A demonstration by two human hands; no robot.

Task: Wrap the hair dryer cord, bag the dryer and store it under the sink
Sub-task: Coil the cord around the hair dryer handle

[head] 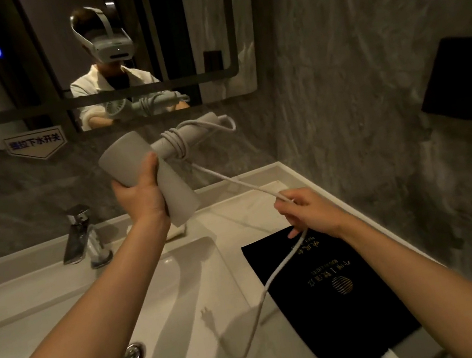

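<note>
My left grip (pixel 140 195) is clamped around the barrel of the grey hair dryer (pixel 146 175), holding it up in the air above the sink (pixel 61 304). The dryer's handle (pixel 189 136) juts away to the right of that grip, with several loops of pale cord (pixel 222 178) wound tight around it. From the loops the cord slants down to my right grip (pixel 307 213), whose fingers are closed on it. Below the right grip the cord hangs slack in a curve across a black bag (pixel 327 295) with gold lettering, lying flat on the pale tabletop (pixel 235 220), then dips toward the basin edge. Left of and below my left grip stands a chrome tap (pixel 80 234), and the drain (pixel 131 355) sits lower in the basin. Beyond both grips a mirror (pixel 171 32) reflects a person in a headset holding the dryer. Dark marbled wall (pixel 350 64) closes in on the right.
</note>
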